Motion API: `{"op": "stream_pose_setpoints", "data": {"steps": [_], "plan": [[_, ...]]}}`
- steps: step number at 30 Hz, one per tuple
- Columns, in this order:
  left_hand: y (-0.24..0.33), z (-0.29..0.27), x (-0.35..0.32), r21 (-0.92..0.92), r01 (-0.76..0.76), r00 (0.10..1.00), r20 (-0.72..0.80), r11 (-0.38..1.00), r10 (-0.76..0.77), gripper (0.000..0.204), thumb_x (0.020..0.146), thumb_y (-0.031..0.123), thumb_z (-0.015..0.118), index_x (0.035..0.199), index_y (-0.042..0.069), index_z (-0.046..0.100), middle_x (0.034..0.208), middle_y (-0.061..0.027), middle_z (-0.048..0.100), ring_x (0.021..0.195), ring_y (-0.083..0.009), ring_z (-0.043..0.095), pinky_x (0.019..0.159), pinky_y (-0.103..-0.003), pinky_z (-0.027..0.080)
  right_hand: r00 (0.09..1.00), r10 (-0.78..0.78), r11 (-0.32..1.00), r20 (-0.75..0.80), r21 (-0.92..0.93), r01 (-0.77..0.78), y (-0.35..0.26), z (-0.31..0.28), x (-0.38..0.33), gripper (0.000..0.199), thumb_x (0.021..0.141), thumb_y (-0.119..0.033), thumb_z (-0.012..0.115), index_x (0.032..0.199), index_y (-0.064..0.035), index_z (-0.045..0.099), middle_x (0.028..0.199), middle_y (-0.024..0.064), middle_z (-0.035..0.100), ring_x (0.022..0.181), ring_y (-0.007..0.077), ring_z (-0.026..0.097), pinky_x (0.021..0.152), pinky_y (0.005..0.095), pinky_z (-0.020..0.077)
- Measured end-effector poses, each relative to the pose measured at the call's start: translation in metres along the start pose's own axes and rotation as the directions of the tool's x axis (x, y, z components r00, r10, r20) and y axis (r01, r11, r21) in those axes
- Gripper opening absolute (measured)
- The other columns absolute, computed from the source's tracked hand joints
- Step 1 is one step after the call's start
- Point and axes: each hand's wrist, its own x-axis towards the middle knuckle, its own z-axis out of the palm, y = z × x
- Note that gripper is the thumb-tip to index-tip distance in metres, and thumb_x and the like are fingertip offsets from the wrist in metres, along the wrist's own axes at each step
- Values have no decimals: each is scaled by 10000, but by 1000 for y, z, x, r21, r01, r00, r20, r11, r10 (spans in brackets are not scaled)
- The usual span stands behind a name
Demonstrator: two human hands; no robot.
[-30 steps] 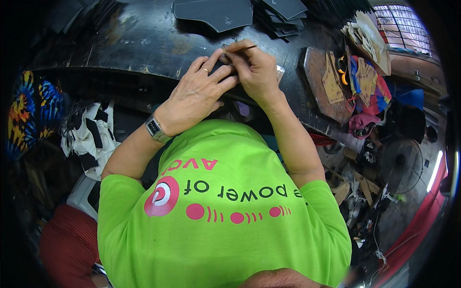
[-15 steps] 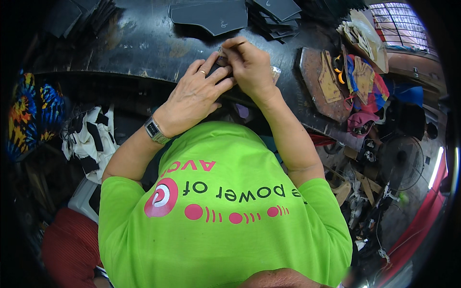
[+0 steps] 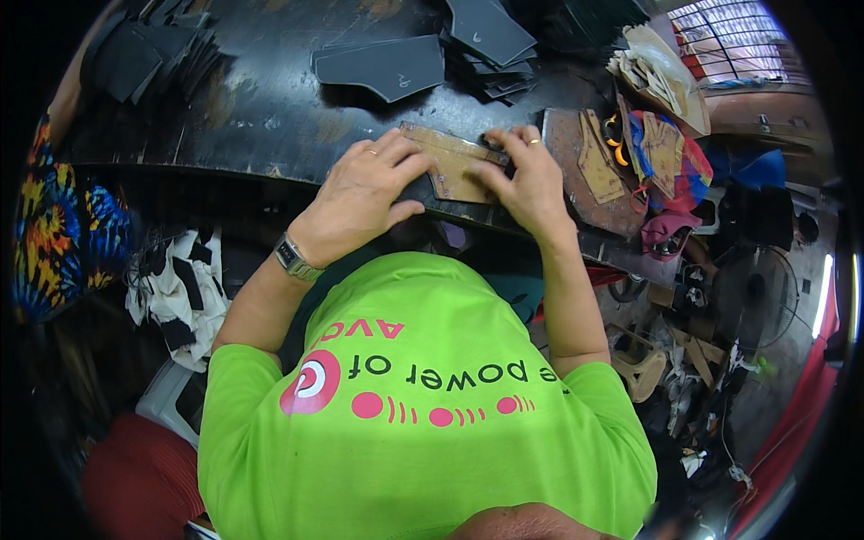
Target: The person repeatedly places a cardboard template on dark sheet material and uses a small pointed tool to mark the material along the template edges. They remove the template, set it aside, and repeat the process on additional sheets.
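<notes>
A tan, worn pattern template (image 3: 457, 164) with an angled outline lies at the near edge of the dark table, between my two hands. My left hand (image 3: 362, 184), wearing a ring and a wristwatch, grips its left end with bent fingers. At its right end, my right hand (image 3: 533, 180) holds it, thumb on its face and fingers curled over the far edge. A small dark thing by the right fingertips is too unclear to name. Just beyond lies a dark grey cut piece (image 3: 382, 69) with a pale mark, beside a stack of similar pieces (image 3: 493, 40).
More dark pieces (image 3: 148, 54) are piled at the far left, near another person's arm and tie-dyed clothing (image 3: 63, 229). On the right, a brown board (image 3: 576, 135) carries tan templates (image 3: 601, 162) and orange-handled scissors (image 3: 614, 135). A fan (image 3: 756, 297) stands beyond.
My hands, close together before, have moved apart, the right one rightward and down. The tan template now shows between them. Another person's arm has appeared at the far left.
</notes>
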Motion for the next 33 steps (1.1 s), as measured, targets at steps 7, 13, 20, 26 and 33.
{"op": "stream_pose_setpoints", "data": {"steps": [7, 13, 20, 26, 33], "plan": [[-21, -10, 26, -29, 82, 925, -369, 996, -87, 226, 899, 200, 786, 1092, 96, 732, 1032, -53, 685, 964, -275, 668, 826, -397, 501, 926, 283, 865, 252, 351, -359, 12, 0, 3, 339, 759, -151, 905, 975, -12, 684, 980, 59, 665, 881, 220, 661, 812, 343, 525], [-50, -20, 35, 115, 85, 892, -451, 990, -24, 321, 858, 197, 818, 1143, 75, 732, 1153, -79, 700, 1124, -293, 656, 1030, -433, 478, 942, 197, 403, 273, 853, -332, 31, -38, 36, 199, 815, -38, 856, 923, -64, 691, 861, -44, 657, 789, 67, 603, 751, 243, 482], [-57, -15, 42, 152, 110, 910, -412, 982, -38, 381, 836, 254, 838, 1157, 78, 730, 1127, -85, 706, 1131, -296, 653, 1059, -445, 460, 965, 259, 509, -30, 853, -110, 62, -36, 157, 237, 903, -146, 838, 1080, -22, 742, 947, 2, 740, 821, 79, 668, 786, 229, 512], [-58, -14, 45, 148, 112, 912, -408, 983, -43, 287, 878, 257, 809, 1102, 88, 745, 1049, -75, 719, 1068, -290, 672, 995, -436, 486, 806, -19, 996, -592, 58, 67, 53, 15, 169, 302, 882, -211, 858, 1075, 1, 767, 893, 61, 757, 818, 122, 693, 766, 256, 547], [-55, -26, 45, 189, -25, 754, -641, 982, 143, 142, 903, 185, 795, 1023, 111, 775, 927, -30, 744, 910, -264, 706, 901, -397, 500, 877, 452, 319, -160, 948, 8, 42, -25, 113, 132, 962, -162, 797, 1040, -63, 760, 861, -27, 712, 623, 26, 532, 508, 207, 386]]}}
